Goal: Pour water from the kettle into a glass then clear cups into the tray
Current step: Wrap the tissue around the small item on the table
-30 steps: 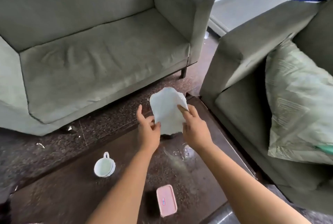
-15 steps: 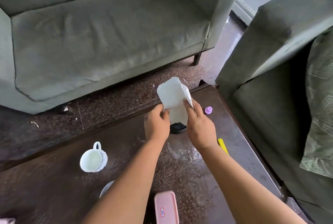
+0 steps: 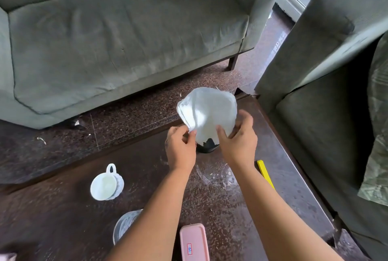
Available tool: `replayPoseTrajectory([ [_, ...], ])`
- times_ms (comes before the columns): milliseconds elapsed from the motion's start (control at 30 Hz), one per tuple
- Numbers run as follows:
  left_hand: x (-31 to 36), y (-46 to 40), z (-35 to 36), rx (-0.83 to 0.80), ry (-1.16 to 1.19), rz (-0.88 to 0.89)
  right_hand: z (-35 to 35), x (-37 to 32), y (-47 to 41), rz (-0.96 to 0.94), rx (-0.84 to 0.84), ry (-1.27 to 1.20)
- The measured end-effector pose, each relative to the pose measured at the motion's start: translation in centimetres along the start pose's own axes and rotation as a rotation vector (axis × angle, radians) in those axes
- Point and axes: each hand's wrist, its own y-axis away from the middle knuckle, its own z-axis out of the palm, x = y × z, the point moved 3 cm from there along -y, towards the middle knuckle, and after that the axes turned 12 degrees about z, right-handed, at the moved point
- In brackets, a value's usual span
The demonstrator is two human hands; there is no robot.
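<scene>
Both hands hold a crumpled white cloth or tissue (image 3: 206,113) above the far side of the dark table (image 3: 63,218). My left hand (image 3: 181,149) pinches its lower left edge and my right hand (image 3: 238,141) grips its lower right part. A small black object (image 3: 206,146) stands on the table just under the cloth, mostly hidden. A white cup (image 3: 105,185) with a handle stands at the left. A clear glass (image 3: 126,226) is near the front, partly behind my left forearm. I see neither a kettle nor a tray.
A wet patch (image 3: 212,176) glistens on the table between my forearms. A pink box (image 3: 194,243) lies at the front edge and a yellow strip (image 3: 265,173) at the right. Grey sofas stand beyond the table (image 3: 126,29) and close along its right side (image 3: 325,71).
The cloth has been spread wider between my hands, which have moved a little apart. The view has tilted down, so more of the table and the glass show.
</scene>
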Motion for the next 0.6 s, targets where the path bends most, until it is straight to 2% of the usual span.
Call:
replayPoseTrajectory([
  [67,-0.2,-0.1,0.1,-0.01,0.025,0.02,0.1,-0.2,-0.1,-0.042,-0.034,0.067],
  [167,-0.2,-0.3,0.2,-0.001,0.001,0.061,1.0,-0.5,-0.1,-0.212,-0.055,0.194],
  [333,-0.5,-0.1,0.1,0.002,-0.092,0.021,2.5,0.7,0.4,-0.439,-0.017,0.576],
  [400,-0.4,-0.2,0.1,-0.033,-0.086,0.009,2.4,0.9,0.5,-0.422,0.034,0.554],
  [500,0.2,-0.7,0.2,-0.032,-0.039,-0.005,1.9,0.7,-0.4,-0.256,0.012,0.317],
  [600,0.8,-1.8,0.0,0.001,0.096,-0.033,1.5,-0.8,-0.3,-0.262,-0.031,0.184],
])
